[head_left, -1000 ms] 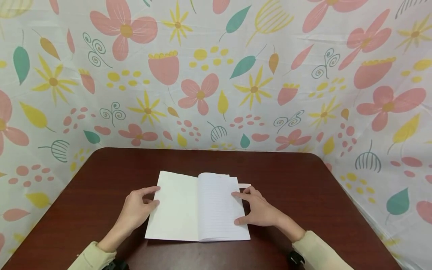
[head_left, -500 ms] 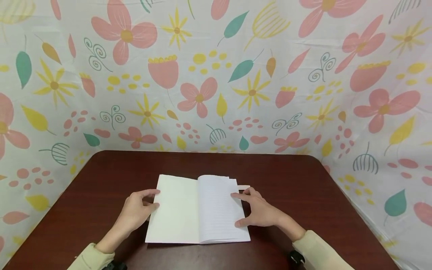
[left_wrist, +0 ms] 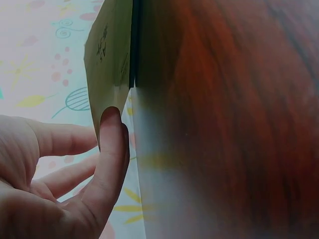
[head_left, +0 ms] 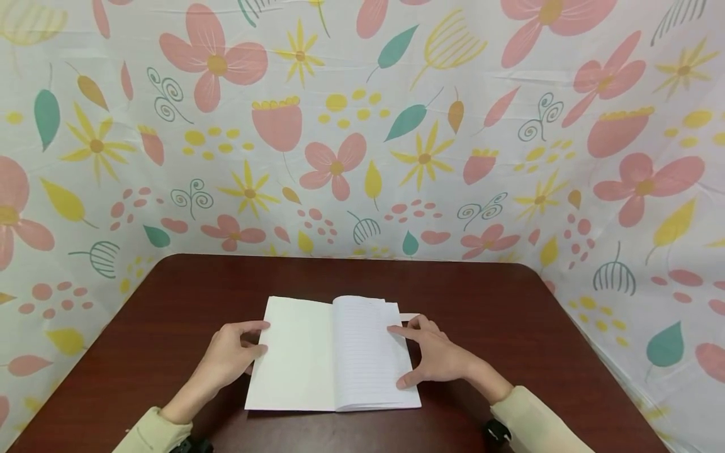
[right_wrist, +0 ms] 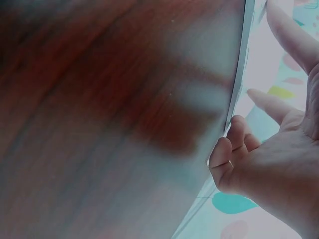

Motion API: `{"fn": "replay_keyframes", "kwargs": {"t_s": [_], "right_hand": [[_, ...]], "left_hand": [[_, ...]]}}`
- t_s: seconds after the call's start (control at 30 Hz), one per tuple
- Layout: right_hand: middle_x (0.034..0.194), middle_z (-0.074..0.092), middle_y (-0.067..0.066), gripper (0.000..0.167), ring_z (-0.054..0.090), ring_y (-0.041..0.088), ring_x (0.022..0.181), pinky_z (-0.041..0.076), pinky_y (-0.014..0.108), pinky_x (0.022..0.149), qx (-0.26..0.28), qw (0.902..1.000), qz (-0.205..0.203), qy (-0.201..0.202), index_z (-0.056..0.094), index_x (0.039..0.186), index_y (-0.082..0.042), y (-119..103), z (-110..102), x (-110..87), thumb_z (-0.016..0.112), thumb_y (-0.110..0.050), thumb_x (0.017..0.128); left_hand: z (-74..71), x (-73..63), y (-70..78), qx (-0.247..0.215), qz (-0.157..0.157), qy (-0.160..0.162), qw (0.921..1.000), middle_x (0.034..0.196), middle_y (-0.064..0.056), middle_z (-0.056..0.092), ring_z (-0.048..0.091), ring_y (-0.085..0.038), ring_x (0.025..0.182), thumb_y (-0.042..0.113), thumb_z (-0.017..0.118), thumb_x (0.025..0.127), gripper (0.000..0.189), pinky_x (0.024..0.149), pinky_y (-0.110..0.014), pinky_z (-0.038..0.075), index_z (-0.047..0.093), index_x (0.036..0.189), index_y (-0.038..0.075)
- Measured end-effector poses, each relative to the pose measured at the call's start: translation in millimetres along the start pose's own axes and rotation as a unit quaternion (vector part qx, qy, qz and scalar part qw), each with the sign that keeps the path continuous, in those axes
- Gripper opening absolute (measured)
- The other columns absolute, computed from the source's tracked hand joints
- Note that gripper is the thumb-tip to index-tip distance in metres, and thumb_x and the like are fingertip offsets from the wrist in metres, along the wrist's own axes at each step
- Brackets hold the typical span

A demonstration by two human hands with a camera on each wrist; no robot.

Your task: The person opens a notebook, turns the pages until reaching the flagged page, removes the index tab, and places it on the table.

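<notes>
An open notebook (head_left: pixel 300 355) faces up in the middle of the head view, with a plain cream left side and a lined right page (head_left: pixel 365 352). My left hand (head_left: pixel 226 352) grips the left edge, thumb on top. From the left wrist, a finger shows against the notebook's outer cover (left_wrist: pixel 104 59), which carries small dark writing. At the right edge my right hand (head_left: pixel 438 352) holds the notebook, thumb and index finger spread on the lined page. In the right wrist view its other fingers (right_wrist: pixel 222 152) curl at the edge. A pale strip (head_left: pixel 409 316) juts out beside that hand.
The notebook is over a dark reddish-brown table (head_left: pixel 481 296) with rounded far corners. Behind and around it hangs a white cloth (head_left: pixel 362 75) printed with flowers and leaves. Pale sleeves and black wrist bands (head_left: pixel 497 433) are at the near edge of view.
The head view has tilted up slightly, so the table and notebook sit a little lower. My right thumb has slid slightly toward the notebook's near edge. Both hands keep their hold.
</notes>
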State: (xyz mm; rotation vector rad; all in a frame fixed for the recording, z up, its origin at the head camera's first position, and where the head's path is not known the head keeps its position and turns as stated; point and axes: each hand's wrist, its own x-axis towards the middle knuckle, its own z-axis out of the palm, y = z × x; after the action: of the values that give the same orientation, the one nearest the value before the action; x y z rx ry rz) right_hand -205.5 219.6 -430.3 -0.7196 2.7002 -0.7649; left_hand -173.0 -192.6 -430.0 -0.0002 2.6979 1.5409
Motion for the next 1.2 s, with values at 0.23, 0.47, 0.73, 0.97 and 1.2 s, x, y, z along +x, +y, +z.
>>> {"fn": "replay_keyframes", "kwargs": {"t_s": [0.23, 0.47, 0.73, 0.97, 1.2], "right_hand": [[0.135, 0.043, 0.011, 0.101, 0.039, 0.031, 0.123, 0.036, 0.053, 0.089, -0.007, 0.9999, -0.003, 0.007, 0.054, 0.155, -0.014, -0.1, 2.6, -0.4, 0.097, -0.049, 0.07], [0.139, 0.043, 0.015, 0.108, 0.04, 0.033, 0.126, 0.036, 0.055, 0.091, -0.003, 0.9998, -0.005, 0.021, 0.051, 0.157, -0.008, 0.0, 5.4, 0.6, 0.098, -0.05, 0.069], [0.144, 0.041, 0.019, 0.109, 0.04, 0.036, 0.13, 0.034, 0.066, 0.099, 0.0, 0.9997, 0.011, 0.023, 0.05, 0.156, -0.005, -1.1, 8.2, 4.4, 0.098, -0.048, 0.069], [0.141, 0.043, 0.017, 0.106, 0.041, 0.033, 0.126, 0.035, 0.061, 0.096, -0.003, 0.9996, 0.012, 0.026, 0.054, 0.154, -0.005, -4.8, 9.4, 7.0, 0.098, -0.049, 0.068], [0.138, 0.044, 0.015, 0.104, 0.04, 0.031, 0.123, 0.036, 0.059, 0.094, 0.001, 0.9996, 0.007, 0.028, 0.055, 0.154, -0.008, -6.8, 8.8, 9.6, 0.098, -0.049, 0.069]], "left_hand": [[0.0, 0.9, 2.3, 0.002, 0.003, 0.0, 1.0, 0.129, -0.02, 0.065, 0.071, -0.018, 0.079, -0.005, 0.072, 0.091, 0.044, 0.057, -0.036, 0.059, 0.069, 0.134, -0.001], [-0.4, 0.5, 1.9, 0.005, 0.006, -0.003, 1.0, 0.13, -0.021, 0.065, 0.07, -0.018, 0.072, -0.005, 0.073, 0.091, 0.044, 0.056, -0.036, 0.057, 0.069, 0.135, -0.001], [-1.0, 2.2, 0.8, 0.002, 0.004, -0.008, 1.0, 0.132, -0.022, 0.064, 0.072, -0.018, 0.076, -0.004, 0.073, 0.091, 0.044, 0.058, -0.037, 0.058, 0.069, 0.135, -0.001], [-1.7, 1.2, -0.2, -0.007, 0.008, -0.014, 0.9998, 0.131, -0.022, 0.064, 0.072, -0.019, 0.077, -0.004, 0.073, 0.091, 0.045, 0.058, -0.037, 0.059, 0.068, 0.136, -0.002], [-1.6, 2.8, -0.8, -0.003, 0.007, -0.014, 0.9999, 0.132, -0.023, 0.064, 0.072, -0.019, 0.075, -0.005, 0.072, 0.091, 0.046, 0.058, -0.037, 0.058, 0.068, 0.136, -0.002]]}}
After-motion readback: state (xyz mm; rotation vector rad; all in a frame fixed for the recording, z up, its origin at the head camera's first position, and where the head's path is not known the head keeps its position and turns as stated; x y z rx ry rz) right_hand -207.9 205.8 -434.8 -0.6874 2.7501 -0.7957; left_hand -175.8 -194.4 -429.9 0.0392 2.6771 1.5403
